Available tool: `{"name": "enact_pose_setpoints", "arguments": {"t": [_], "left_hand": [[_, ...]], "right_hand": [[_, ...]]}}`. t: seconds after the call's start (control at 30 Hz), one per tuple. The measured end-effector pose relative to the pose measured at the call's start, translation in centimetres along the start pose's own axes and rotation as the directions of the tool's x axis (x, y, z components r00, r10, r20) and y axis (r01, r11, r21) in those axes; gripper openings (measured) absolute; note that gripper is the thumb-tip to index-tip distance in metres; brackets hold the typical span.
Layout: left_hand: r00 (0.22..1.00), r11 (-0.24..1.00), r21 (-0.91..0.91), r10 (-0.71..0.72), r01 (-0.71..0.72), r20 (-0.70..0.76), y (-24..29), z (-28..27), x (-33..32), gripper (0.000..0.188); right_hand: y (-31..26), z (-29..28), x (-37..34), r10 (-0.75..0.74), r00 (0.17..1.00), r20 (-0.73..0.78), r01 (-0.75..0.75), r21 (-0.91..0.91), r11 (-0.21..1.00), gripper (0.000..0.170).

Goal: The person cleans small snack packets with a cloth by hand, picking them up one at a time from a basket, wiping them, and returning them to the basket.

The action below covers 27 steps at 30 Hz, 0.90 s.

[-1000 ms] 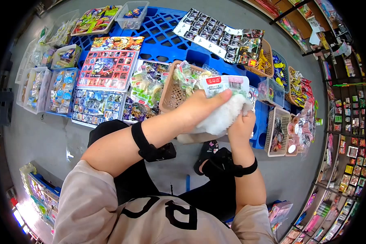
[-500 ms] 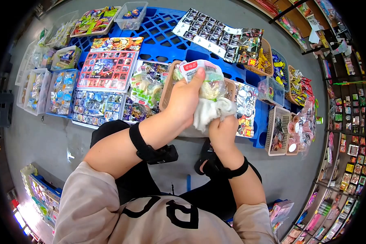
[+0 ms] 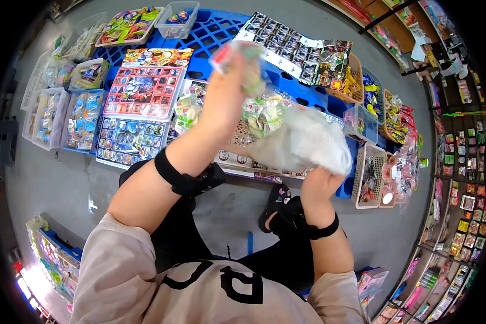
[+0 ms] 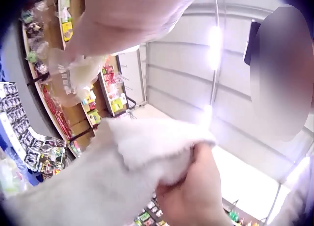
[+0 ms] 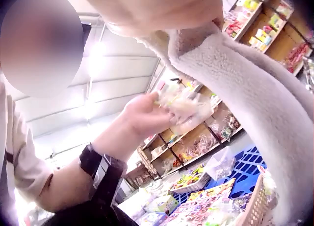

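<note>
My left hand (image 3: 221, 102) holds a clear packet (image 3: 252, 70) with a red-and-white label, raised over the blue pallet and blurred by motion. In the right wrist view the same packet (image 5: 184, 106) shows pale contents between the fingers. A white fluffy cloth (image 3: 318, 141) hangs from my right hand (image 3: 321, 189), its end pinched in the fingers. The cloth spreads loosely to the left, over part of a tan basket (image 5: 254, 201) of similar packets (image 3: 264, 114). Another such packet (image 3: 188, 112) lies left of the basket.
Printed card sheets (image 3: 143, 86) lie on the left of the blue pallet (image 3: 213, 32). A strip of black packets (image 3: 291, 43) lies at the back. Bins of snacks (image 3: 128, 27) line the edges, with a pale basket (image 3: 368, 175) at right. Shelves (image 3: 459, 189) stand beyond.
The cloth was against the packet in both earlier frames. Now the hands are apart: the left has gone up and away with the packet, the right has moved rightward with the cloth.
</note>
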<state>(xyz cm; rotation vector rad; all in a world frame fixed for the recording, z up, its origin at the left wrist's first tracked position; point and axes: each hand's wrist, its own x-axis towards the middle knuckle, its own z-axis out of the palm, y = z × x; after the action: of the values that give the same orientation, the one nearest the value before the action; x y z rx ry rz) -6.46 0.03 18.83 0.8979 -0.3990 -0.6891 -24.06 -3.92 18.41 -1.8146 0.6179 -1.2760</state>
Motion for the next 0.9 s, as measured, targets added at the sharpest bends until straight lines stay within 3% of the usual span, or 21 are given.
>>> {"name": "enact_pose_setpoints", "arguments": {"t": [0.07, 0.13, 0.17, 0.23, 0.27, 0.33, 0.37, 0.4, 0.47, 0.53, 0.6, 0.67, 0.73, 0.77, 0.8, 0.87, 0.9], "left_hand": [[0.982, 0.966, 0.252, -0.106, 0.064, 0.158, -0.7, 0.6, -1.1, 0.048], [0.906, 0.957, 0.254, 0.017, -0.137, 0.422, -2.1, 2.1, -3.3, 0.055], [0.906, 0.958, 0.256, 0.014, -0.134, 0.423, -2.0, 2.3, -3.8, 0.055], [0.803, 0.97, 0.063, -0.23, 0.234, 0.549, -1.3, 2.7, -4.6, 0.061], [0.803, 0.97, 0.063, -0.23, 0.235, 0.549, -1.8, 2.7, -5.0, 0.061], [0.783, 0.973, 0.211, -0.203, 0.094, 0.588, -2.5, 3.0, -5.3, 0.064], [0.786, 0.969, 0.234, -0.203, 0.077, 0.584, -2.3, 3.0, -5.4, 0.066], [0.789, 0.97, 0.23, -0.199, 0.074, 0.582, -2.1, 2.9, -5.2, 0.066], [0.813, 0.912, -0.136, -0.269, 0.388, 0.517, -1.6, 2.5, -4.2, 0.065], [0.794, 0.891, -0.143, -0.298, 0.43, 0.53, -0.8, 2.1, -3.8, 0.063], [0.758, 0.862, -0.107, -0.369, 0.496, 0.538, -0.5, 2.0, -4.1, 0.06], [0.725, 0.84, -0.12, -0.374, 0.529, 0.578, -1.0, 1.5, -4.2, 0.061], [0.614, 0.822, 0.073, -0.478, 0.565, 0.628, -1.0, 1.3, -4.5, 0.063], [0.701, 0.922, 0.156, -0.371, 0.353, 0.609, -1.4, 1.5, -5.0, 0.067], [0.698, 0.921, 0.157, -0.373, 0.355, 0.611, -1.4, 1.5, -4.9, 0.067], [0.51, 0.782, 0.235, -0.57, 0.577, 0.644, -0.9, 1.1, -4.6, 0.072], [0.509, 0.781, 0.237, -0.571, 0.577, 0.644, -0.9, 0.9, -4.6, 0.072]], "right_hand": [[1.6, 0.2, -1.1, 0.045, 0.998, 0.052, -0.046, 0.008, 0.999, 0.031], [1.2, 1.7, -2.1, -0.031, 0.94, 0.34, 0.135, -0.287, 0.948, 0.037], [1.2, 1.7, -2.0, -0.027, 0.941, 0.337, 0.131, -0.288, 0.949, 0.037], [1.1, 2.0, -1.2, 0.017, 0.899, 0.437, 0.153, -0.35, 0.924, 0.055], [0.7, 2.0, 0.0, 0.1, 0.926, 0.364, -0.06, -0.12, 0.991, 0.053], [0.5, 0.9, 1.3, 0.406, 0.84, 0.36, -0.435, -0.002, 0.901, 0.054], [0.5, 1.2, 1.1, 0.406, 0.838, 0.365, -0.434, -0.005, 0.901, 0.054], [0.4, 1.9, 0.5, 0.279, 0.888, 0.366, -0.303, 0.007, 0.953, 0.054], [0.6, 3.0, -0.9, 0.011, 0.935, 0.356, -0.027, 0.039, 0.999, 0.055], [0.1, 2.3, -2.4, 0.019, 0.867, 0.497, 0.189, -0.365, 0.911, 0.063], [0.7, 2.0, -1.9, -0.021, 0.882, 0.472, 0.166, -0.269, 0.949, 0.065], [0.7, 1.6, -1.5, 0.026, 0.884, 0.468, 0.134, -0.305, 0.943, 0.065], [0.9, 1.4, -1.3, 0.071, 0.887, 0.456, 0.102, -0.344, 0.933, 0.065], [1.2, 1.3, -1.3, 0.036, 0.863, 0.503, 0.229, -0.453, 0.861, 0.066], [1.4, 1.2, -1.3, 0.011, 0.834, 0.552, 0.35, -0.544, 0.762, 0.068], [0.4, 1.0, -0.9, -0.013, 0.843, 0.537, 0.367, -0.558, 0.745, 0.064], [0.4, 0.7, -0.3, -0.001, 0.887, 0.463, 0.278, -0.531, 0.8, 0.06]]}}
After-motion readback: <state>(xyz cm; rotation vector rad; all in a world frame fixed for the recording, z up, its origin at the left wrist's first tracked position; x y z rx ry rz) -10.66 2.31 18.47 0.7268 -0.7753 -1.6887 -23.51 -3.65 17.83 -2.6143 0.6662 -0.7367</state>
